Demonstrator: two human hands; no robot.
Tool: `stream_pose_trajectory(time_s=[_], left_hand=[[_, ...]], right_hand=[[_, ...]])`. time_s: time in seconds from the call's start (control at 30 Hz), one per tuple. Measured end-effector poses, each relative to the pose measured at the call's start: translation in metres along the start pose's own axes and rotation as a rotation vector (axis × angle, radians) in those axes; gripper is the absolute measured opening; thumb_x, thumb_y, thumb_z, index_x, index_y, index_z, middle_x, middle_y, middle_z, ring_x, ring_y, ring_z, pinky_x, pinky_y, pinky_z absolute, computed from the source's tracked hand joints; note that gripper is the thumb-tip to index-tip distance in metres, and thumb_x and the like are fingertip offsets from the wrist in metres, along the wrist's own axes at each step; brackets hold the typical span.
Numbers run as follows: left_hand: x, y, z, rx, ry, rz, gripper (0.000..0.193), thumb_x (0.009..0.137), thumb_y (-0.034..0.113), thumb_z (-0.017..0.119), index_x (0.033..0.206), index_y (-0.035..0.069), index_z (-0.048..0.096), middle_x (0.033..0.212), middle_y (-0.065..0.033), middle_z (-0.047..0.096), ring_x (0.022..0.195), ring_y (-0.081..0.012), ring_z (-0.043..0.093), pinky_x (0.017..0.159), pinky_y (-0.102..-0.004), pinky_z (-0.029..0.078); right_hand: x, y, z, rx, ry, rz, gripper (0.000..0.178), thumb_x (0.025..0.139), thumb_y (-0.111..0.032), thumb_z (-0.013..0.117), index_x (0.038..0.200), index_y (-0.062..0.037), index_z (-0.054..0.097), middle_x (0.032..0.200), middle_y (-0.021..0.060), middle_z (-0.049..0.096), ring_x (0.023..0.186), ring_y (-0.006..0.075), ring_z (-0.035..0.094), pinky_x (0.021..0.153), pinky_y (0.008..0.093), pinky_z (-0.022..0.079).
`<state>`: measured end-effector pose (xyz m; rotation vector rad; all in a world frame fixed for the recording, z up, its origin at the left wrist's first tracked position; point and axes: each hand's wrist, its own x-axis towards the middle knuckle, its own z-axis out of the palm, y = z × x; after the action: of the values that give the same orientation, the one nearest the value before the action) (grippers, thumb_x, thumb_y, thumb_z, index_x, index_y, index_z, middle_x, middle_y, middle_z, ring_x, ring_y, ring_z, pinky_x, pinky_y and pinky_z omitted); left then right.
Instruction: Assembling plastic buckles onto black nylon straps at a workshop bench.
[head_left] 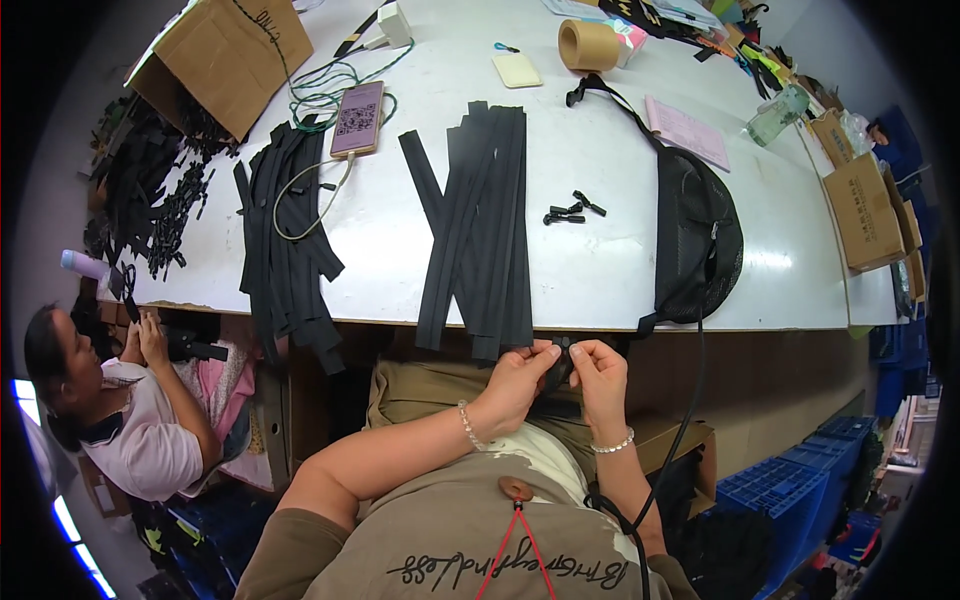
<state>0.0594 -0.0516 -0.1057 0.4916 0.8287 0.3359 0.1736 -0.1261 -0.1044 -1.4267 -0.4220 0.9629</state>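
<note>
Just off the table's front edge, my left hand [523, 381] and my right hand [601, 378] meet with fingertips pinched. Both grip a small dark piece of black strip [559, 372], mostly hidden by the fingers, so its exact kind does not show. Close to my left hand, a stack of long flat black fabric strips [478, 230] overhangs the edge. Farther back on the right lie several small black plastic pieces [574, 209]. A black mesh bag [695, 240] rests at the right with its strap stretched away from me.
Another pile of black strips [285, 240] lies left, beside a phone [357, 118] on a cable. A cardboard box [225, 65] spills black parts at the far left. Tape roll [587, 46], pink pad [687, 132] and bottle [778, 115] stand farther back. A co-worker [135, 410] sits left.
</note>
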Motion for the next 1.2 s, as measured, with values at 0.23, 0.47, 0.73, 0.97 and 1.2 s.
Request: stream_pose_trajectory(time_s=[0.23, 0.47, 0.73, 0.97, 1.2], left_hand=[[0.006, -0.006, 0.0, -0.061, 0.096, -0.003, 0.017, 0.088, 0.021, 0.063, 0.098, 0.011, 0.055, 0.076, 0.006, 0.054, 0.06, -0.003, 0.043, 0.052, -0.0188, 0.033], [0.009, -0.004, 0.003, -0.121, 0.08, -0.009, 0.013, 0.089, 0.017, 0.061, 0.098, 0.009, 0.057, 0.092, 0.0007, 0.06, 0.084, -0.0074, 0.053, 0.076, -0.0247, 0.041], [0.009, -0.002, 0.007, -0.195, 0.079, 0.008, 0.015, 0.087, 0.015, 0.063, 0.098, 0.007, 0.058, 0.095, -0.002, 0.06, 0.089, -0.0096, 0.054, 0.078, -0.0243, 0.041], [0.015, -0.002, 0.008, -0.23, 0.123, 0.022, 0.011, 0.088, 0.012, 0.061, 0.096, 0.005, 0.058, 0.092, -0.0032, 0.059, 0.087, -0.0119, 0.055, 0.08, -0.0261, 0.043], [-0.005, 0.006, 0.008, -0.219, -0.134, -0.059, 0.007, 0.092, 0.013, 0.056, 0.098, 0.011, 0.057, 0.093, 0.001, 0.059, 0.088, -0.0061, 0.054, 0.083, -0.0253, 0.043]], right_hand=[[0.008, 0.009, 0.001, -0.021, 0.033, -0.03, 0.01, 0.087, -0.007, 0.06, 0.081, -0.0002, 0.061, 0.065, -0.0028, 0.055, 0.051, 0.0022, 0.046, 0.046, 0.0163, 0.036], [0.01, 0.01, 0.004, -0.02, 0.071, -0.045, 0.01, 0.087, -0.008, 0.061, 0.08, -0.0003, 0.06, 0.066, -0.0028, 0.056, 0.052, 0.0022, 0.046, 0.046, 0.0164, 0.037], [0.01, 0.012, 0.011, -0.008, 0.143, -0.087, 0.011, 0.088, -0.008, 0.06, 0.078, -0.0011, 0.06, 0.065, -0.0031, 0.055, 0.051, 0.0022, 0.044, 0.046, 0.0161, 0.035], [0.011, 0.021, 0.016, 0.01, 0.211, -0.104, 0.012, 0.088, -0.007, 0.06, 0.079, -0.0005, 0.06, 0.066, -0.0023, 0.056, 0.052, 0.0027, 0.045, 0.046, 0.0164, 0.035], [-0.001, 0.002, 0.009, -0.09, 0.149, -0.185, 0.005, 0.086, -0.004, 0.061, 0.084, 0.0006, 0.061, 0.066, -0.0017, 0.056, 0.055, 0.0029, 0.048, 0.049, 0.0169, 0.037]])
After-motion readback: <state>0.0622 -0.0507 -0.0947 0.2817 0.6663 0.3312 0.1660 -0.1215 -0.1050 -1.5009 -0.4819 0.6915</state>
